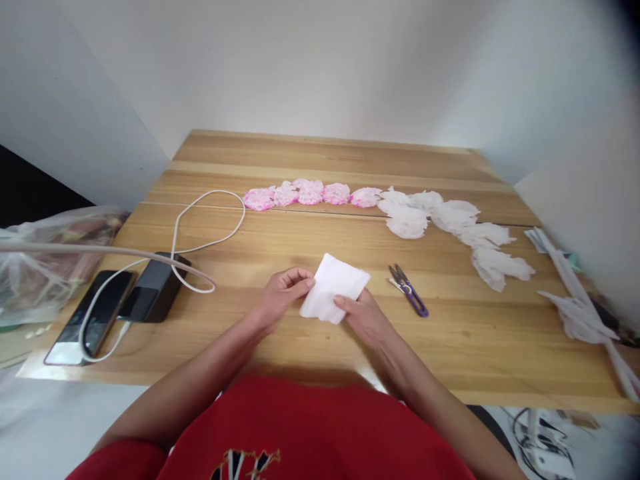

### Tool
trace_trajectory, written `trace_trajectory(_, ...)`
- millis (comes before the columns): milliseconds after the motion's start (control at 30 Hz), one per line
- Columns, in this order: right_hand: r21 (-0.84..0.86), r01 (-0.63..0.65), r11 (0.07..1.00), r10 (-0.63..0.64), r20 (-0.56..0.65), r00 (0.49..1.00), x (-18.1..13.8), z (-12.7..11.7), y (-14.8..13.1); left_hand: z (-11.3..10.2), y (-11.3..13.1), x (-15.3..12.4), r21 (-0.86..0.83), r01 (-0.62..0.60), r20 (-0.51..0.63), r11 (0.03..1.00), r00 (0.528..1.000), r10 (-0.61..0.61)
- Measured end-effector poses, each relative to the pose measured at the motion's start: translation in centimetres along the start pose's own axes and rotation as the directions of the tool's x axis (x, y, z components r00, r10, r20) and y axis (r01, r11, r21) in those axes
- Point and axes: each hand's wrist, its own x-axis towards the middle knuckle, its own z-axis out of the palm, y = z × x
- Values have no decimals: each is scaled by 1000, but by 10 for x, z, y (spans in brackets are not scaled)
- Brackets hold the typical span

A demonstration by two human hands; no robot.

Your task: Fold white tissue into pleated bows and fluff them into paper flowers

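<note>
A folded sheet of white tissue paper [334, 287] is held just above the front middle of the table. My left hand [286, 293] pinches its left edge between thumb and finger. From the lower right, my right hand [364, 315] grips the same paper, thumb on top and fingers hidden underneath. Small thread snips [409, 291] with a purple handle lie to the right of my right hand. Behind the paper, several pink-and-white paper flowers [310, 191] form a row. White paper puffs [455, 215] continue that row toward the right.
At the left lie a phone [93, 320] and a black power bank [155, 290] with a white cable [175, 233] looped over the table [280, 157]. A clear plastic bag [60, 257] sits at the left edge. White plastic [583, 317] lies along the right edge.
</note>
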Motion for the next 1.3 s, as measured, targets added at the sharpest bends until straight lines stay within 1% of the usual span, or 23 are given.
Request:
trace_trajectory(100,12,-36,999,37,-88,995,0,4,-2,-1,0,2,179,-100,-52,979,992,111)
trace_trajectory(200,7,-66,998,66,-96,993,2,9,-2,-2,-2,4,278,-141,-74,950,983,167)
trace_trajectory(267,-7,-60,998,59,-89,994,4,10,-1,-3,-4,5,317,-156,-87,935,977,193)
trace_trajectory(333,-40,-35,999,30,-119,992,6,12,0,-4,-6,5,320,-157,-81,934,978,193)
trace_trajectory(500,-204,-19,979,-35,-258,965,9,17,3,-2,-8,6,231,-115,-51,966,990,130)
trace_trajectory(667,-269,16,963,-93,-276,957,8,16,6,-2,-9,8,231,-102,-93,968,988,126)
trace_trajectory(800,-298,51,953,-134,-265,955,9,13,9,-4,-11,9,308,-144,-125,940,974,190)
trace_trajectory(900,-304,71,950,-151,-249,957,9,13,9,-5,-13,9,374,-177,-139,910,960,244)
trace_trajectory(1067,-259,24,966,-87,-236,968,7,15,11,-6,-15,8,482,-201,-144,853,942,304)
trace_trajectory(1167,-197,8,980,-51,-214,976,7,15,12,-5,-15,6,589,-235,-115,773,923,368)
trace_trajectory(1300,-172,-13,985,-25,-220,975,7,14,15,-3,-14,4,706,-318,-22,633,883,468)
